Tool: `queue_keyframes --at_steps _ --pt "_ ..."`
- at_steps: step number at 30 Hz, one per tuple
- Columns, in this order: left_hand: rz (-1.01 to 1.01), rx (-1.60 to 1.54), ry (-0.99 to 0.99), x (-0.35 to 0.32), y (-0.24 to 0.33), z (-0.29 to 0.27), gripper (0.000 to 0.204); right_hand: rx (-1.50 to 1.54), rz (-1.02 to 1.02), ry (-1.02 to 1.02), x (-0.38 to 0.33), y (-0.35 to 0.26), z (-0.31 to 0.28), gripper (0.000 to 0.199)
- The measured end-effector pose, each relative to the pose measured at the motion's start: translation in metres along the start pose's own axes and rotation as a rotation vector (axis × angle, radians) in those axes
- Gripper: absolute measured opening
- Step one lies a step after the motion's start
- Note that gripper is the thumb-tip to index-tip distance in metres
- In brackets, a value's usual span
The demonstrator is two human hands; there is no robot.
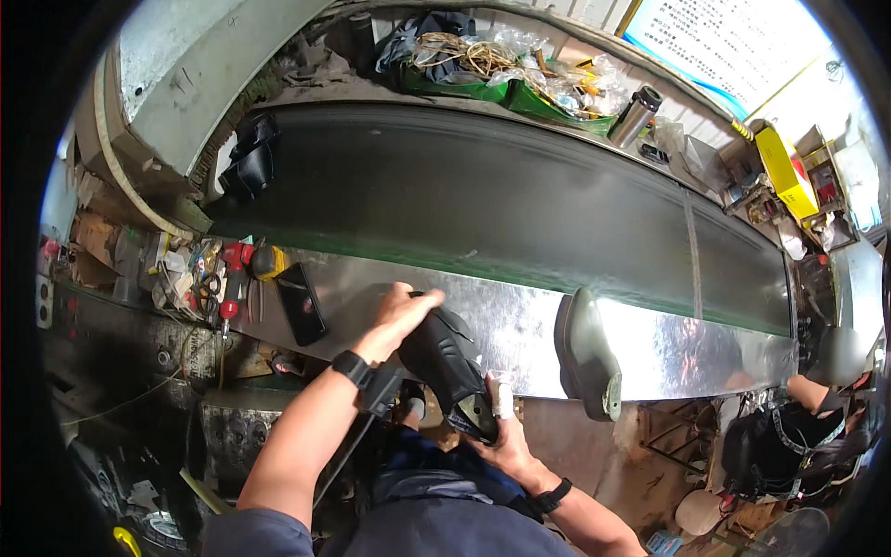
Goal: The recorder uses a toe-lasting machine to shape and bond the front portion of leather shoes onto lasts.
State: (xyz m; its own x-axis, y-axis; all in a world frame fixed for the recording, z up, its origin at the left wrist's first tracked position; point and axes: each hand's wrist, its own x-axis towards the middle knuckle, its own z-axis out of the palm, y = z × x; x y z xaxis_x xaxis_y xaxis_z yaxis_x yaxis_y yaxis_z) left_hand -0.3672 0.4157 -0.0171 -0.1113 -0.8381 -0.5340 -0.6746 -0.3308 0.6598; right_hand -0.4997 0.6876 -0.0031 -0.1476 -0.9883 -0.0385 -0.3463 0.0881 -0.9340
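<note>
**Black shoe held at the edge of the metal desk**

My left hand [401,316] lies over the top of a black shoe [447,369], its grip closed around the upper near the ankle opening. My right hand [506,436] comes up from below, its grip clamped on the lower end of the same shoe, one bandaged finger [502,397] pressed against its side. The shoe tilts between both hands, just in front of the shiny metal desk [520,320], partly over its near edge and above my lap.

To the right of the shoe, a grey-green shoe last [587,353] leans against the metal front, apart from my hands. Behind it runs a dark conveyor belt [483,200], and another black shoe [249,160] sits at its far left end. On the desk to my left lies a black phone [302,303], with a red-handled tool [232,278] beside it. A steel flask [635,113] stands beyond the belt. At the lower right, another person's arm [806,392] shows.
</note>
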Motion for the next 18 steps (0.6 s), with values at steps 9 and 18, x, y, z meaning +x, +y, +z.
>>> queue_keyframes --at_steps 9,18 --pt "0.121 0.256 0.17 -0.001 0.002 0.017 0.067 -0.142 -0.155 -0.111 0.011 0.042 0.01 0.094" --pt "0.115 -0.075 0.339 -0.033 -0.016 -0.03 0.042 0.411 -0.064 -0.378 0.027 -0.016 -0.02 0.118"
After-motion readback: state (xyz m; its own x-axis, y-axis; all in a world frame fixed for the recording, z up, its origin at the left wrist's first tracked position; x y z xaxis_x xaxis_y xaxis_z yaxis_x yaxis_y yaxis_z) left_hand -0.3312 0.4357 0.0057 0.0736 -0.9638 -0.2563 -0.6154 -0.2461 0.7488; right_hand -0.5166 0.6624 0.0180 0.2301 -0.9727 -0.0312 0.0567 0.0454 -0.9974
